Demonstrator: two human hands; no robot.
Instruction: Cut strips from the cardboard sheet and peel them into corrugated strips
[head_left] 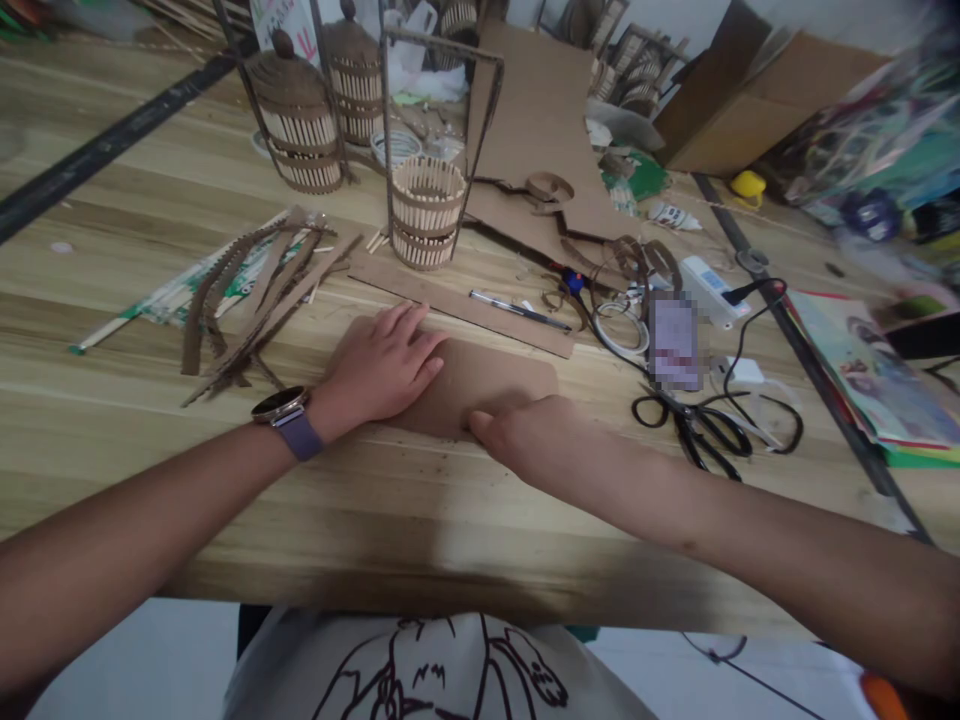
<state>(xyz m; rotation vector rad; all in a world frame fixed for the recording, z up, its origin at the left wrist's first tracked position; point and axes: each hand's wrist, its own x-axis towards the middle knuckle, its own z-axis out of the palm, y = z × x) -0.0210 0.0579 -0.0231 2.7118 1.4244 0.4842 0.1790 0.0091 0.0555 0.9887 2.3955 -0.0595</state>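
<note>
A flat piece of brown cardboard (501, 372) with rounded corners lies on the wooden table in front of me. My left hand (386, 365) rests flat on its left part, fingers stretched out and palm down. At the near right edge of the cardboard, my right hand (529, 435) is closed with its thumb along that edge; the other fingers are curled and mostly hidden. Just beyond lies a long cardboard strip (450, 305) with a pen (519, 311) on it. A small basket of light sticks and brown bands (427, 210) stands behind the strip.
Cardboard strips (262, 300) and packaged sticks (161, 295) lie at left. Lidded stick lanterns (300, 140) stand behind. On the right are scissors (694, 425), a phone (673, 345), a tape roll (621, 328), a power strip (711, 290) and cables. A cardboard box (757, 105) stands back right.
</note>
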